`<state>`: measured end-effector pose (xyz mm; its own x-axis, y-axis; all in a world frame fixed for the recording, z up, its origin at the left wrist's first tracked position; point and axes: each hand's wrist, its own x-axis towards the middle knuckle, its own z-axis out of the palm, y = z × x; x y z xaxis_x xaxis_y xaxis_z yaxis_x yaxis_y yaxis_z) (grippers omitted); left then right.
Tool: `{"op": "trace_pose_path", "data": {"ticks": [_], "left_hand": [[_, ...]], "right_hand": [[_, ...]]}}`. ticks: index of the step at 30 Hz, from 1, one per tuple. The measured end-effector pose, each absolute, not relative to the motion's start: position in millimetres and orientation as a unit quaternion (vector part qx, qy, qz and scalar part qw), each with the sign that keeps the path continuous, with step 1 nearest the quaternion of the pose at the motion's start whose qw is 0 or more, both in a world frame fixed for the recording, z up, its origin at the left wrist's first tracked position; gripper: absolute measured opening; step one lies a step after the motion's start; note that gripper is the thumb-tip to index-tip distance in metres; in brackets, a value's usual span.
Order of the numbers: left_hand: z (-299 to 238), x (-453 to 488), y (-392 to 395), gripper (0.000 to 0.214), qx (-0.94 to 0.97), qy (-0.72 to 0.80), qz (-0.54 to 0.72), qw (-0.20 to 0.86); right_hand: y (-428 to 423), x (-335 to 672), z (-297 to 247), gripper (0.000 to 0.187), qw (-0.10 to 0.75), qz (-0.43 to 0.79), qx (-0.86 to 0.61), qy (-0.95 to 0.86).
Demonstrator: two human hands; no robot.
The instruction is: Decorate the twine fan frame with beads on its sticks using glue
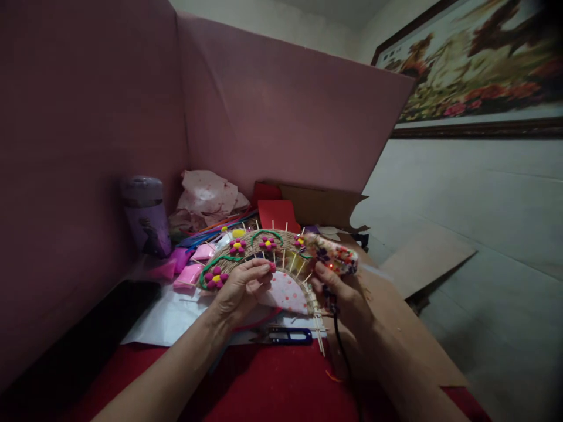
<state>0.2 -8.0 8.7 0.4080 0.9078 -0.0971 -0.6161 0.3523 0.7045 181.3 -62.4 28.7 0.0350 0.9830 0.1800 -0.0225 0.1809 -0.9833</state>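
Between thumb and fingertips, my left hand (248,287) pinches a small pinkish-red clay piece (272,267). My right hand (341,293) is wrapped around a glue gun (336,257) covered in flowered cloth, with a small orange light glowing on it. Its black cord (339,346) hangs down past my wrist. Behind both hands stands a fan-shaped twine weaving (288,240) on thin sticks, decorated with green vines and magenta flowers (237,245) with yellow centres. A white panel with pink dots (288,293) fills its lower middle, partly hidden by my left hand.
Blue-handled thread snips (288,336) lie on the red cloth (272,381) below the weaving. Pink packets (188,275), a purple tumbler (147,220) and crumpled plastic (209,196) sit at left. Cardboard (404,328) lies at right; pink panels (281,111) rise behind.
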Motion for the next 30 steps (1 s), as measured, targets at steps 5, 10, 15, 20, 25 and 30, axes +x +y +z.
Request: {"op": "trace_pose_path", "data": {"ticks": [5,10,15,20,25,30], "left_hand": [[11.3,-0.3,-9.6,0.016,0.294,0.243,0.481,0.789],[11.6,0.7,-10.0,0.015,0.299,0.234,0.477,0.793],[11.3,1.2,-9.7,0.014,0.307,0.234,0.473,0.792],[11.3,0.6,-9.9,0.015,0.302,0.238,0.477,0.790],[11.3,0.2,-9.5,0.015,0.303,0.235,0.479,0.789],[11.4,0.9,-10.7,0.014,0.308,0.224,0.486,0.787]], "right_hand": [[-66.7,248.0,40.8,0.027,0.564,0.378,-0.510,-0.528],[-69.1,332.4,23.8,0.028,0.424,0.256,-0.648,-0.579],[-67.0,373.8,-4.2,0.039,0.315,0.143,-0.715,-0.607],[-56.6,371.0,-18.0,0.045,0.248,0.092,-0.715,-0.647],[-47.0,369.0,-18.7,0.050,0.262,0.098,-0.692,-0.666],[-50.9,354.4,-4.7,0.047,0.234,-0.043,-0.741,-0.628]]}}
